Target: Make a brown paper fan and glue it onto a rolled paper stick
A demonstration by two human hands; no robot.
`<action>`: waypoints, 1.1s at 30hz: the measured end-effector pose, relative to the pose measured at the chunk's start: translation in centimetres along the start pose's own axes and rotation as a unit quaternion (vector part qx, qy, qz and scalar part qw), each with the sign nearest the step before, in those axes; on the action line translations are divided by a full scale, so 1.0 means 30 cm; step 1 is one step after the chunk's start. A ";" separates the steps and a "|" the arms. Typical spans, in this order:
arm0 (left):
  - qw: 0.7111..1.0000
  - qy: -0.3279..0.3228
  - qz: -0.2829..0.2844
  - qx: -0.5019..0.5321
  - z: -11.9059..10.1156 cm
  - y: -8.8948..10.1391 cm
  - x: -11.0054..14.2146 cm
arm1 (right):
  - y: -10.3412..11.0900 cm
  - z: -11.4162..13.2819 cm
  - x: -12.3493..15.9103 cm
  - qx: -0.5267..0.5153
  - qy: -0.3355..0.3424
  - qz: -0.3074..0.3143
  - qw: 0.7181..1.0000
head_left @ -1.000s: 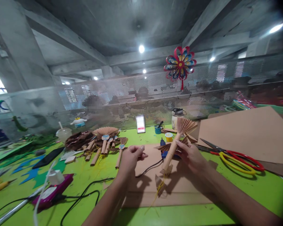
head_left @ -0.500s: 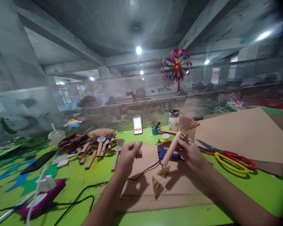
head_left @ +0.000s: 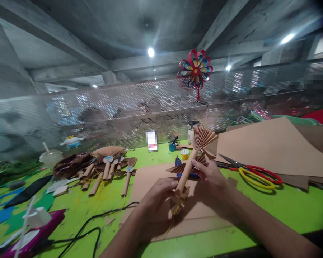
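Note:
My right hand (head_left: 208, 173) is closed round the middle of a brown kraft-paper fan (head_left: 187, 169), a rolled paper tube with a pleated top and smaller pleated pieces at its sides. The fan tilts, its pleated end up and to the right. My left hand (head_left: 161, 193) has its fingers at the tube's lower end; its thumb is partly hidden. Yellow string (head_left: 174, 211) and small paper pieces dangle below the tube. Behind the fan lies a blue glue gun (head_left: 178, 162), mostly covered. Brown paper sheets (head_left: 148, 175) lie beneath my hands.
Large scissors (head_left: 255, 175) and big kraft sheets (head_left: 261, 143) are on the right. Similar paper fans (head_left: 109, 161) are piled on the left. A purple power strip (head_left: 40, 233) with a black cable (head_left: 88, 218) sits front left. A phone (head_left: 152, 140) stands at the back.
My left hand has come right and down to the lower end of the fan's tube. My right hand still holds the fan. The whole view has shifted slightly.

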State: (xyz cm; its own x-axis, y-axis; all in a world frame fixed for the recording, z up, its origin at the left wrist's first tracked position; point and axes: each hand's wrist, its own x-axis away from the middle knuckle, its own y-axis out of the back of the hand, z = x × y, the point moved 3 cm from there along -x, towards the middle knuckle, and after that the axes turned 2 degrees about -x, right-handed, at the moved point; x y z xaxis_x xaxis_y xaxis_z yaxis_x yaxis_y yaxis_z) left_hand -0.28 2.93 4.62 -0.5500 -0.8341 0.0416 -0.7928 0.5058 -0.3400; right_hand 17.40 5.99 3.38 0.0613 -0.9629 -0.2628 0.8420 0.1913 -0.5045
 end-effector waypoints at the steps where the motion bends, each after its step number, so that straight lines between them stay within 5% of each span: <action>1: 1.000 0.006 0.021 -0.004 0.006 -0.011 -0.002 | -0.002 -0.002 0.002 0.004 -0.006 0.006 1.000; 7: 0.999 0.013 0.028 -0.040 0.054 -0.018 -0.036 | -0.033 0.006 0.017 0.036 -0.011 0.054 0.998; 15: 0.999 0.021 -0.001 0.024 0.085 -0.008 -0.040 | -0.041 0.001 0.019 0.041 -0.008 0.042 0.998; 29: 0.999 -0.003 -0.029 -0.025 0.083 -0.019 -0.027 | -0.027 0.022 0.015 -0.004 -0.006 0.028 1.000; 33: 0.998 0.054 -0.018 0.004 0.077 -0.047 0.009 | -0.027 0.020 0.019 -0.007 -0.027 0.020 0.999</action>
State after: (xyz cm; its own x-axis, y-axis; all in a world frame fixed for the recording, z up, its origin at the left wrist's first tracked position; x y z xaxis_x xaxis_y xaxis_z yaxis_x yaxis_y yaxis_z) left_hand 1.29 1.49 2.94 -0.5461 -0.8232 0.1550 -0.8111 0.4733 -0.3437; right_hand 17.08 5.18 4.15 0.1246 -0.9632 -0.2383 0.8304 0.2327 -0.5063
